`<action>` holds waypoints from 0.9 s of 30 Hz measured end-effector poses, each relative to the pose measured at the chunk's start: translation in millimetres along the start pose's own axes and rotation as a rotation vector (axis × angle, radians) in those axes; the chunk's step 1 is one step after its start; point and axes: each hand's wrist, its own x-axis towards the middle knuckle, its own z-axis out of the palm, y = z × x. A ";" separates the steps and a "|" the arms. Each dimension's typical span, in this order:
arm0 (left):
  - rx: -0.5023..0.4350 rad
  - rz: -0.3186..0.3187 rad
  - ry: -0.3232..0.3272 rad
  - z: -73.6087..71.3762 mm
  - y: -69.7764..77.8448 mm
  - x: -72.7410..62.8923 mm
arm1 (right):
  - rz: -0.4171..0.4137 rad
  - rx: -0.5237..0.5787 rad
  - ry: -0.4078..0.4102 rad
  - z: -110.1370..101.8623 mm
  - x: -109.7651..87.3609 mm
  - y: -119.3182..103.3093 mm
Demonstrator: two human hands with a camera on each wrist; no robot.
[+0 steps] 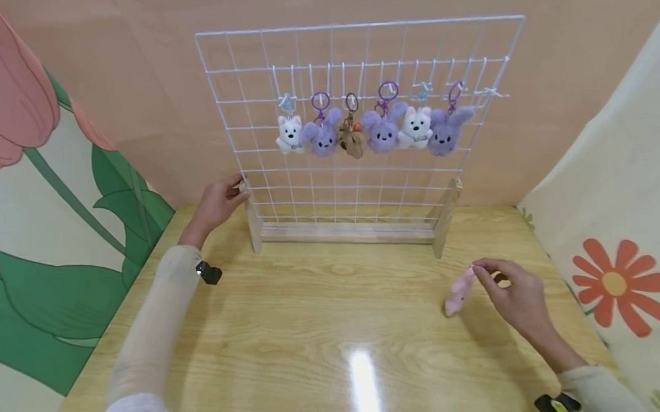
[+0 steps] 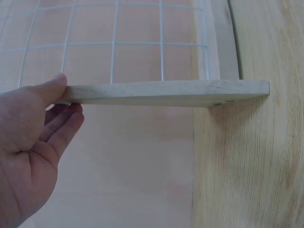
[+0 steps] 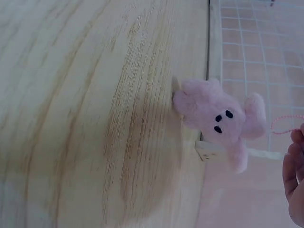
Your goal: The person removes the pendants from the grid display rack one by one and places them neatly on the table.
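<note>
My left hand (image 1: 218, 202) pinches the top end of the wooden side support (image 2: 166, 93) of a white wire grid rack, thumb on one face and fingers behind. On the right, my right hand (image 1: 516, 294) holds a pink plush keychain (image 3: 216, 111) by its pink bead chain (image 3: 285, 117). The plush hangs from my fingertips close over the table, its long ears toward the hand and its dark eyes and nose showing in the right wrist view. Only part of that hand appears there, at the right edge.
Several plush keychains hang in a row on hooks of the wire grid (image 1: 331, 175): white dogs (image 1: 416, 128), purple bunnies (image 1: 381, 134) and a brown one (image 1: 352, 142). A wooden crossbar (image 1: 345, 232) joins the supports on the table (image 1: 280, 327). Flower-printed cloths flank the table.
</note>
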 end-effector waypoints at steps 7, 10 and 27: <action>-0.008 -0.001 -0.005 1.2 -0.4 1.0 | 0.061 0.026 0.007 14.6 3.8 4.6; -0.011 -0.003 0.001 1.5 -1.2 1.6 | 0.088 0.036 0.006 20.9 6.7 6.2; -0.006 0.004 0.002 1.2 -5.2 0.5 | 0.152 0.004 -0.089 52.6 15.6 10.9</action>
